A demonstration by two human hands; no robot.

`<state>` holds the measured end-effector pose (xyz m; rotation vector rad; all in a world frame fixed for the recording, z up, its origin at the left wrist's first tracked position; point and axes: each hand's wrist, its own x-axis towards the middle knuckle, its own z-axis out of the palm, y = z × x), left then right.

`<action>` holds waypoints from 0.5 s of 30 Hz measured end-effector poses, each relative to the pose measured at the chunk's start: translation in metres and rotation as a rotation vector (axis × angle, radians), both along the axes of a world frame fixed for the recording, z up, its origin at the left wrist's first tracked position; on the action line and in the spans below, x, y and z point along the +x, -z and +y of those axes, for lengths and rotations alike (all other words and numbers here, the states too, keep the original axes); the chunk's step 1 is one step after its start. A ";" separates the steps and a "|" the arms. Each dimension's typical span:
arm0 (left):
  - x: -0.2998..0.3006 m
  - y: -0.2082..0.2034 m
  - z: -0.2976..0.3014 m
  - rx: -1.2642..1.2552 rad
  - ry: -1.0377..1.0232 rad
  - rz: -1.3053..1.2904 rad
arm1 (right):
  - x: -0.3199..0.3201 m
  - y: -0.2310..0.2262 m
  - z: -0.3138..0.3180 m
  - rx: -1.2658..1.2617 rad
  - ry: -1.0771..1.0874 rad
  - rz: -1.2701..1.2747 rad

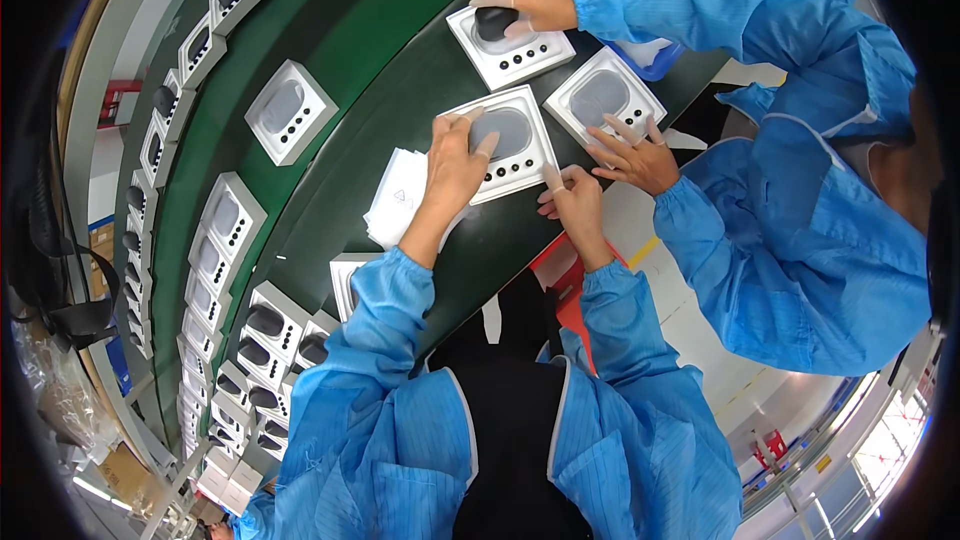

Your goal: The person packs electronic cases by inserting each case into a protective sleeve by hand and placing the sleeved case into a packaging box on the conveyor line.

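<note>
Beneath my hands lies an open white box (541,135) on the dark green table, with a grey oval recess (512,130) and a row of small black round pieces. My left hand (455,162) grips its left side, fingers over the far edge and thumb at the oval. At the near right corner is my right hand (578,202), its index finger against the box edge and the other fingers curled. Pale covers sit on some fingertips. A stack of white printed sheets (393,198) lies partly under my left wrist.
On the right, a co-worker's hand (530,6) holds a dark oval piece (494,24) over another white box; their other hand (645,162) touches a second box (570,112). A blue tray (672,58) stands beyond. Leftward, a green conveyor (345,60) carries several similar boxes.
</note>
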<state>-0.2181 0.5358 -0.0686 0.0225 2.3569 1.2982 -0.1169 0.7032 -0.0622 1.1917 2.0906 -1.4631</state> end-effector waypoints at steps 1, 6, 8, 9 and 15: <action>-0.001 -0.004 -0.004 0.005 0.073 -0.002 | 0.000 0.000 0.001 0.002 -0.003 -0.001; -0.007 0.002 -0.016 -0.136 0.295 0.361 | -0.006 -0.005 0.001 0.000 -0.010 0.016; -0.009 0.003 -0.019 -0.138 0.332 0.345 | -0.008 -0.008 0.002 0.006 -0.009 0.009; -0.010 0.003 -0.020 -0.148 0.346 0.392 | -0.010 -0.010 0.005 0.006 -0.012 0.009; -0.013 0.002 -0.021 -0.238 0.372 0.513 | -0.023 -0.022 0.015 -0.016 -0.046 -0.089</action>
